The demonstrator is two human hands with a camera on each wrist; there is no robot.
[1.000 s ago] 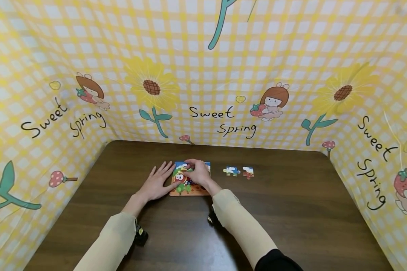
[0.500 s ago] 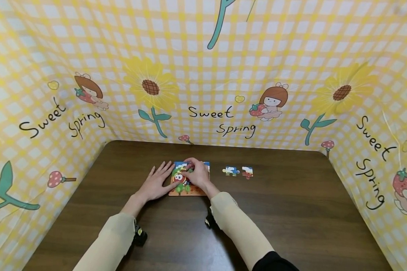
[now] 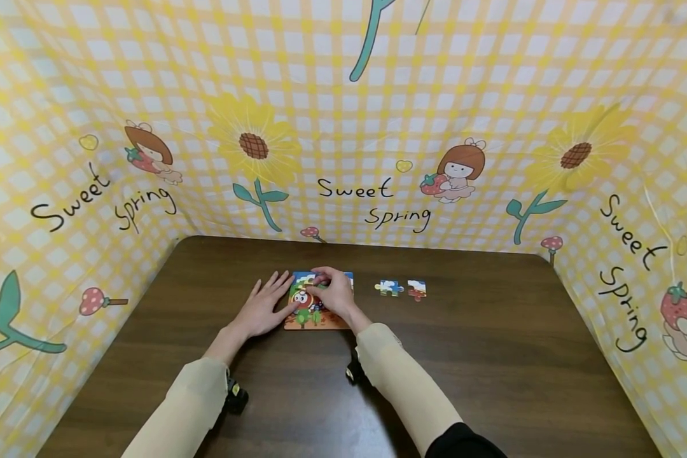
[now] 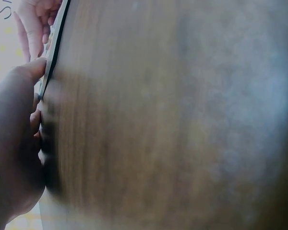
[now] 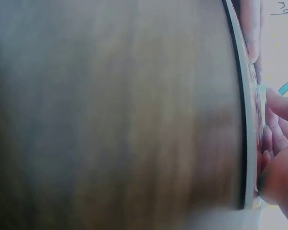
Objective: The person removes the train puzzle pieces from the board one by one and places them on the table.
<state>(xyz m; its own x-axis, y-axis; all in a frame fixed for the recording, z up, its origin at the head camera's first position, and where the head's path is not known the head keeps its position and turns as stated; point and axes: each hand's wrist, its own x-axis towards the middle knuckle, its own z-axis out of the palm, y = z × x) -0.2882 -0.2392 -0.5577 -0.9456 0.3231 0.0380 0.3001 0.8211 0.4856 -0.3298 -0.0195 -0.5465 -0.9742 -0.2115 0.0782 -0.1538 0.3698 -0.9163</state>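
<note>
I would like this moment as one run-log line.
left hand: spread, thumb on puzzle at left edge | right hand: curled over puzzle, grip unclear | two pieces: loose on table, right of puzzle

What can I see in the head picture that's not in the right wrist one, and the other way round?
Only head: two loose pieces and the round red face on the puzzle.
Only right wrist: the puzzle's pale side edge, close up and side-on.
Both: the puzzle, the table, the cloth, and parts of the left hand and right hand.
</note>
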